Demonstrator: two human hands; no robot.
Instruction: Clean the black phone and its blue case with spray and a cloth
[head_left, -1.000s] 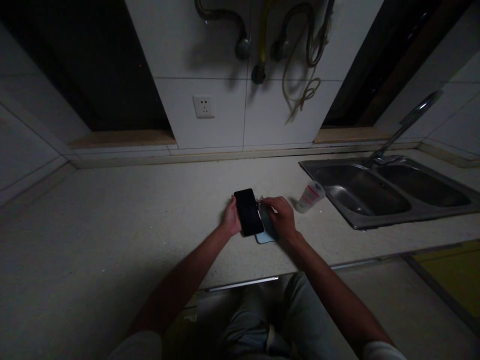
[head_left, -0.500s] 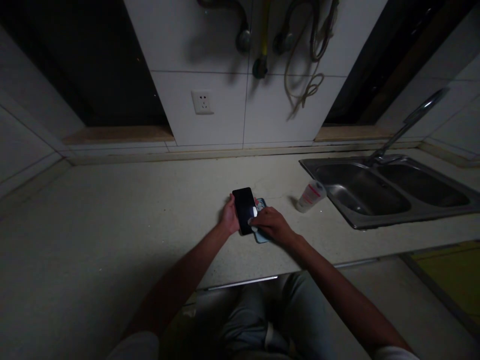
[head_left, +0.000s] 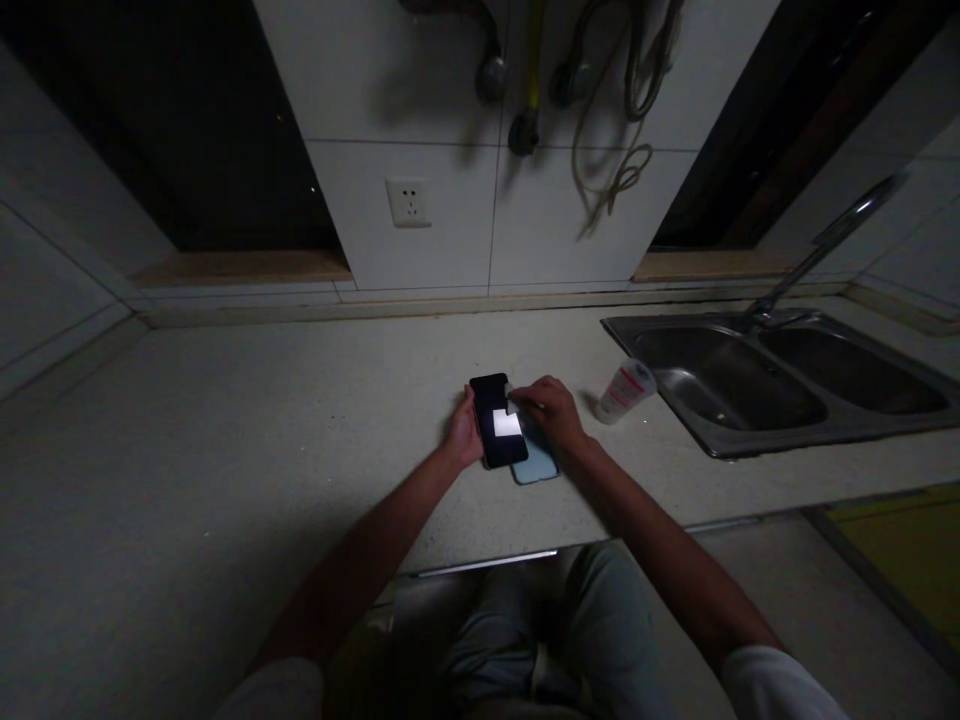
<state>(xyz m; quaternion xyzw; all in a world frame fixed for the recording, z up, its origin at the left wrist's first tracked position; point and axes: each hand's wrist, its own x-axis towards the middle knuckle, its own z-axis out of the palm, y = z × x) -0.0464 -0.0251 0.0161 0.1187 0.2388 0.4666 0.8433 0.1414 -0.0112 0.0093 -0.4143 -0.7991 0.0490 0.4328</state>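
My left hand is closed round the left edge of a black smartphone, its dark glass facing up and carrying a bright white reflection. Pinched in the fingers of my right hand is a small pale wipe-like piece, pressed to the phone's right side near the top; its exact material is too dim to tell. A light blue phone case lies on the counter, partly covered by the phone and my right hand.
A translucent plastic cup with red print leans right of my hand, by the rim of a double steel sink with a tall faucet. Pipes and a loose cord hang on the tiled wall above the pale counter.
My right hand has moved up the phone's glass, from its lower right part to near its top right edge. More of the blue case's lower part shows, and the reflection looks larger.
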